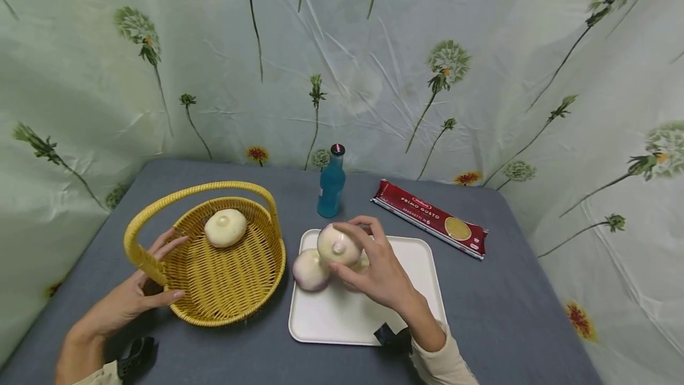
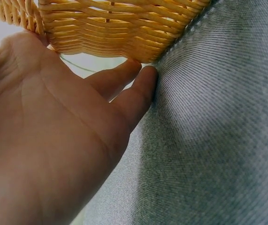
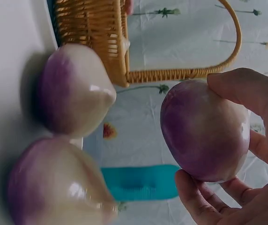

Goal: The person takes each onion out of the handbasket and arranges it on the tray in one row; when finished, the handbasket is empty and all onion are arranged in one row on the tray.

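Note:
My right hand (image 1: pixel 376 266) grips a purple-and-white turnip (image 1: pixel 339 245) between thumb and fingers, above a white tray (image 1: pixel 369 322). In the right wrist view the held turnip (image 3: pixel 204 131) is apart from two turnips on the tray, one turnip (image 3: pixel 75 91) near the basket and another turnip (image 3: pixel 59 187) beside it. From the head, one tray turnip (image 1: pixel 311 270) shows; the other is mostly hidden. My left hand (image 1: pixel 125 299) holds the left side of a yellow wicker basket (image 1: pixel 224 290) around the handle's base. Inside the basket lies a pale turnip (image 1: pixel 225 228).
A blue bottle (image 1: pixel 332 183) stands upright behind the tray. To the right lies a red spaghetti packet (image 1: pixel 430 218). The basket's tall handle (image 1: pixel 203 188) arches over its far side. A flowered curtain (image 1: pixel 352 64) hangs along the table's back edge.

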`<state>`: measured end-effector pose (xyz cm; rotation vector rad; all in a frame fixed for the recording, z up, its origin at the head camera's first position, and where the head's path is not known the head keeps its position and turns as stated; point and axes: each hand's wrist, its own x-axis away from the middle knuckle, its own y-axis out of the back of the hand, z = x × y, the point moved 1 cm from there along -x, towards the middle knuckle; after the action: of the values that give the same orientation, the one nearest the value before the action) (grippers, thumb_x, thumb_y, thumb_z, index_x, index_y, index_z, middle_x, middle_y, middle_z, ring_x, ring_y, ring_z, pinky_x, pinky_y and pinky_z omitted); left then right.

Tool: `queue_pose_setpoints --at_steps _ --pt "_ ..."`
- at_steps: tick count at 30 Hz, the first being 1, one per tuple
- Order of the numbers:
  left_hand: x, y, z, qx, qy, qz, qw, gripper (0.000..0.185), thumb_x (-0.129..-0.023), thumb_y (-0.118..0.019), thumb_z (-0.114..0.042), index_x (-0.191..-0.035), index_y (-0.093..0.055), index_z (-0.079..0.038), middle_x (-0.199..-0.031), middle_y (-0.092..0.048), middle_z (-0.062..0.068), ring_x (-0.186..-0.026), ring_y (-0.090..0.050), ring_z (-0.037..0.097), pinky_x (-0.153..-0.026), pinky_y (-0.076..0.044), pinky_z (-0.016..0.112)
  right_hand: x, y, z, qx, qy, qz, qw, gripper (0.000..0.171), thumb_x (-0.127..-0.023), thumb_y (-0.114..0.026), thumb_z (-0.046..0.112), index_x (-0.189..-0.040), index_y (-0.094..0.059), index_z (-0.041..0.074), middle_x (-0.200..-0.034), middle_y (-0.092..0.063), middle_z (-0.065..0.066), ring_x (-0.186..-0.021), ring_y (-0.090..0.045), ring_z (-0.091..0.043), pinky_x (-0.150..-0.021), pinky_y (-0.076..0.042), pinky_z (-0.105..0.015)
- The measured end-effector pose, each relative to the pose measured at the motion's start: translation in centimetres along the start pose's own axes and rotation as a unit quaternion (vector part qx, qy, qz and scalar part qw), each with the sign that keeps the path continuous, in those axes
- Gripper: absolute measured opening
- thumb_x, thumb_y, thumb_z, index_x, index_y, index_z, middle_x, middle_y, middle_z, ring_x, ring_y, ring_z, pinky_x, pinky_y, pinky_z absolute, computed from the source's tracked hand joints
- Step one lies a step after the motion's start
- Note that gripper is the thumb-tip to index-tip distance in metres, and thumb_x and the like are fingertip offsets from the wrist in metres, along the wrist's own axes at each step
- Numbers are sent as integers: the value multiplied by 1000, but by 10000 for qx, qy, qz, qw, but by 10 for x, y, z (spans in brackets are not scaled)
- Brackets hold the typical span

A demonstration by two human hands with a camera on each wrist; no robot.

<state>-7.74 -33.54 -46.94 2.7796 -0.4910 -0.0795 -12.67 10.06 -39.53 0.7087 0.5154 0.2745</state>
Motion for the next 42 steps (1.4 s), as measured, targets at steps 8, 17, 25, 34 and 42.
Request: queue_pose_setpoints --at_steps 8,17,25,34,42 --pt "-1 -1 -2 223 -118 132 9996 89 -94 -61 7 -162 -9 -15 -165 19 -10 -135 -5 -18 -90 -30 5 11 14 -15 212 -161 -58 9996 62 -81 -86 26 -136 -58 29 -136 -46 -3 -122 -52 -21 -91 -50 -47" --pt "0 -1 -1 241 -138 115 9995 89 -94 -61 8 -163 -8 -15 -165 19 -9 -135 -6 -18 -90 -31 5 18 28 -29 344 -299 -125 9989 63 -80 -86 22 -136 -58 24 -137 -47 -3 -124 -50 -22 -92 -52 -47" --pt "0 -2 -2 212 -139 51 9997 89 -93 -62 8 -162 -10 -14 -166 18 -7 -135 -7 -18 -91 -30 5 23 34 -40 76 -354 -113 9993 64 -80 -85 16 -137 -56 17 -138 -47 -5 -122 -54 -22 -89 -56 -38" --pt "1 -1 -3 297 -126 113 9994 89 -94 -60 9 -162 -9 -14 -166 20 -7 -136 -7 -15 -91 -32 6 25 39 -48 189 -462 -88 9987 64 -80 -86 19 -135 -54 15 -139 -48 -6 -124 -53 -24 -83 -58 -37" --pt "0 -1 -3 282 -43 156 9995 88 -95 -60 8 -163 -8 -16 -165 22 -8 -136 -5 -13 -89 -33 7 27 45 -61 157 -760 9 9970 66 -80 -86 19 -135 -50 13 -136 -49 -9 -116 -56 -25 -82 -58 -38"
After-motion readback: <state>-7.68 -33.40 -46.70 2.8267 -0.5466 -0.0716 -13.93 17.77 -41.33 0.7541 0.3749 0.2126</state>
